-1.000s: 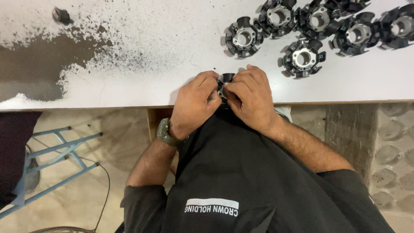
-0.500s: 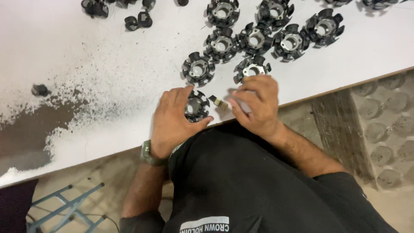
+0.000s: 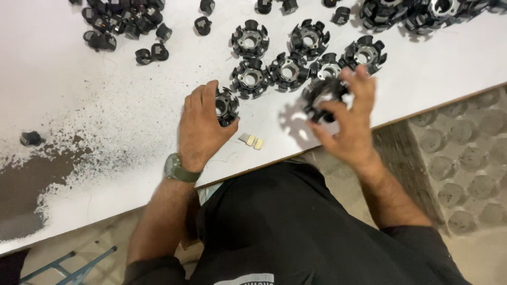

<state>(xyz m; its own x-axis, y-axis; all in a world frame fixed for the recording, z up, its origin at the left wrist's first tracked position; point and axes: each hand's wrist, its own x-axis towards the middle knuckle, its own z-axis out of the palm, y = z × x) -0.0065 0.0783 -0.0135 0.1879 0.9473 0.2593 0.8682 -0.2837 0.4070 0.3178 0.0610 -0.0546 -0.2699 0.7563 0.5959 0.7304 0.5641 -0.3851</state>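
Two bare hands were at work over a white table (image 3: pixel 79 95) scattered with black, star-shaped motor cores. The left hand (image 3: pixel 200 129), with a green watch (image 3: pixel 177 169) on its wrist, rested on the table with its fingers curled closed around one core (image 3: pixel 226 105), which sat on the surface under the fingertips. The right hand (image 3: pixel 351 124) was raised just above the table near its front edge, fingers clasped about a second core (image 3: pixel 322 97) that was blurred by motion, so its details could not be made out. Between the hands, on the table, lay a few small pale tabs (image 3: pixel 251 140), touching one another and apart from both hands. Beyond the hands a loose group of cores (image 3: pixel 288 68) sat close together, some touching, and another cluster (image 3: pixel 406 13) lay near the far right edge. At the far left a heap of small black clips (image 3: pixel 113 26) was spread out, with a few strays near it. The near left of the table was worn, with dark patches (image 3: pixel 26 184) showing through the white, and a lone dark lump (image 3: pixel 30 138) sat there. Judging by how things lay, many cores were already set down in the group, two were in hand, and the clips and tabs remained loose, so more work appeared to be left.
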